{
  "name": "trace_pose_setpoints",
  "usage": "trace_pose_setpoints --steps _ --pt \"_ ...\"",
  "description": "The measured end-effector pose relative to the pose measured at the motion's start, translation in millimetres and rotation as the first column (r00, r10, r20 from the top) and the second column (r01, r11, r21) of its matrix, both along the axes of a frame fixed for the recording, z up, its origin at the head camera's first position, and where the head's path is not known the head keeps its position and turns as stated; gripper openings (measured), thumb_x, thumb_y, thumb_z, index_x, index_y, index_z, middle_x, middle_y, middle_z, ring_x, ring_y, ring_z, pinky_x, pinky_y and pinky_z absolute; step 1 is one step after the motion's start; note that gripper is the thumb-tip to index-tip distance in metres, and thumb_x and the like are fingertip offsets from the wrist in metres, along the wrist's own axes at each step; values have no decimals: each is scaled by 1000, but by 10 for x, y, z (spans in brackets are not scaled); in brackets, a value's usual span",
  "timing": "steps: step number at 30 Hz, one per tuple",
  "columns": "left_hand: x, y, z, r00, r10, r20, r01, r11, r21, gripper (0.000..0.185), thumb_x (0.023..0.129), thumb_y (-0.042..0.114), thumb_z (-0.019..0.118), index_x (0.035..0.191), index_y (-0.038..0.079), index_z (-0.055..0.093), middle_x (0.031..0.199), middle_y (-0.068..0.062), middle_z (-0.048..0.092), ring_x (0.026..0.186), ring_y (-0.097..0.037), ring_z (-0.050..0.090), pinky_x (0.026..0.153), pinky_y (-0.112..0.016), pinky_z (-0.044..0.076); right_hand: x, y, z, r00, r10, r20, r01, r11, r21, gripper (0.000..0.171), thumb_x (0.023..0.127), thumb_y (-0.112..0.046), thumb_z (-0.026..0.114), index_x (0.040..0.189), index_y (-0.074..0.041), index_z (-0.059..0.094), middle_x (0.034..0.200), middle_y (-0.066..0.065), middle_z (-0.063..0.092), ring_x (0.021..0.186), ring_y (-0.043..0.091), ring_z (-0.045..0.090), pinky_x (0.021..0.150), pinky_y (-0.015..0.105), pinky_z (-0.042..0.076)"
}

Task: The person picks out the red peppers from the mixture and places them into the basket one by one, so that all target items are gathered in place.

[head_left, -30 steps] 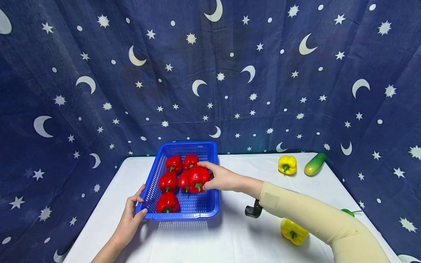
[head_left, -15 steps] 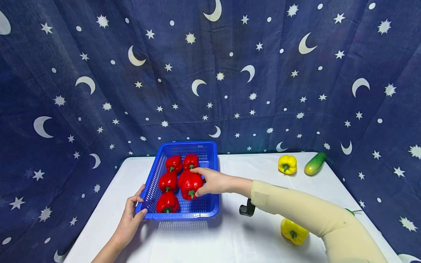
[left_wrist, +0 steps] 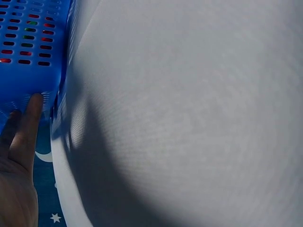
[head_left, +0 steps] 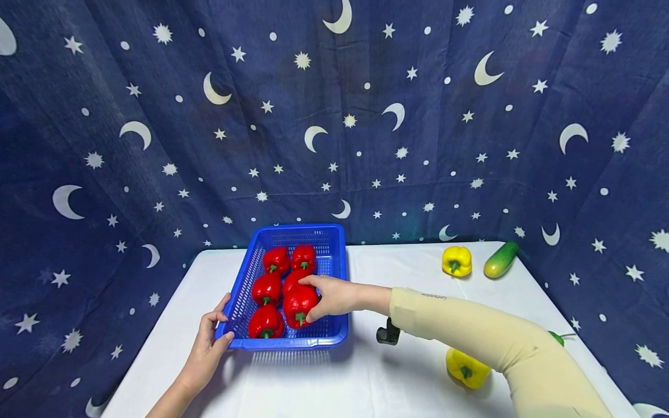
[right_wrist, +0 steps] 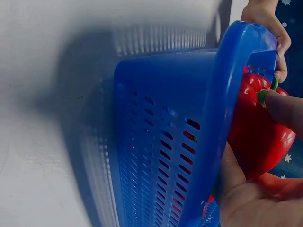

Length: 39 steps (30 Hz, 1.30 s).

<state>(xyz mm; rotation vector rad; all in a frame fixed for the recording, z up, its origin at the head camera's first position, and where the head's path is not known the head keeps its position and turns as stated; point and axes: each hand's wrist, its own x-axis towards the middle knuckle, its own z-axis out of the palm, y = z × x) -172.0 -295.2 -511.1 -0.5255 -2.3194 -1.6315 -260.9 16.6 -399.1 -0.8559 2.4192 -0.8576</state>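
A blue perforated basket [head_left: 334,334] stands on the white table and holds several red peppers. My right hand [head_left: 326,299] grips one red pepper [head_left: 299,303] low in the basket's near right part; the right wrist view shows this pepper [right_wrist: 258,130] behind the blue basket [right_wrist: 165,142] wall, with my fingers [right_wrist: 284,106] curled round it. My left hand [head_left: 209,342] grips the basket's near left corner, thumb on the rim. In the left wrist view my fingers [left_wrist: 26,127] lie against the basket [left_wrist: 33,47] wall.
A yellow pepper [head_left: 456,260] and a green cucumber [head_left: 500,259] lie at the back right of the table. Another yellow pepper [head_left: 466,367] lies near the front right, with a green item [head_left: 555,337] partly hidden behind my sleeve. A starry blue curtain [head_left: 334,116] hangs behind.
My right hand has carried the red pepper toward me and down into the near part of the basket. The left hand and basket have stayed put.
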Motion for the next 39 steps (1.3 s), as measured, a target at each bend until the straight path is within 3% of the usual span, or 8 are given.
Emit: trace_pose_setpoints --steps 10,28,39 --pt "-3 3 -18 1000 0 -8 0 1000 5 30 92 -3 48 113 -4 26 154 -8 14 134 -4 23 93 -15 35 -5 -72 -59 998 55 -41 -52 995 80 79 71 -33 78 138 -13 40 131 1 48 119 15 44 96 34 39" --pt "3 8 -16 1000 4 -1 -4 1000 11 29 92 -3 47 112 -3 26 154 -8 14 134 -3 23 92 -15 35 -50 -195 -75 996 74 -49 -62 975 212 79 66 -35 82 132 -12 47 125 2 53 112 13 48 95 31 38" --pt "6 20 15 1000 5 -7 -5 1000 18 30 91 -3 48 112 -4 27 154 -7 15 136 -7 22 94 -15 34 -53 -246 -96 993 99 -57 -83 968 237 77 65 -35 82 130 -12 49 119 -1 55 105 10 50 92 27 39"
